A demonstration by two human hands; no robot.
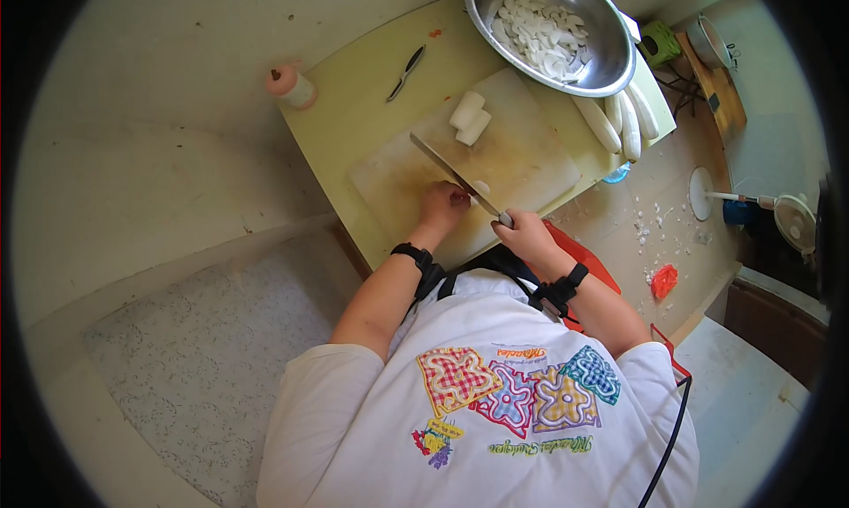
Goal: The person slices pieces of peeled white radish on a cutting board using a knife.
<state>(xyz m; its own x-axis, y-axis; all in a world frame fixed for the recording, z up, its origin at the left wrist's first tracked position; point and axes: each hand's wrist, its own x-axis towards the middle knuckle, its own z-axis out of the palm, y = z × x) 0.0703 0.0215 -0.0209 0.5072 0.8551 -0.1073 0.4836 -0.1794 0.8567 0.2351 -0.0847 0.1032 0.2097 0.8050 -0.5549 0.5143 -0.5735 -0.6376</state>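
My right hand point(523, 236) is closed round the handle of a kitchen knife point(442, 163), its blade slanting up and left across the white cutting board point(522, 141). Right beside the blade, my left hand point(445, 205) has its fingers curled against the board; whatever they hold is hidden under them. A thin white slice point(482, 188) lies on the far side of the blade. Farther up the board rest two short, peeled white radish chunks point(470, 119).
A metal bowl point(610, 70) of white slices stands at the table's far right, with several long peeled radishes point(630, 123) beside it. A peeler point(407, 73) lies on the yellow-green table point(332, 123). A pink-capped bottle point(292, 85) is at the left edge. White scraps litter the floor point(632, 207).
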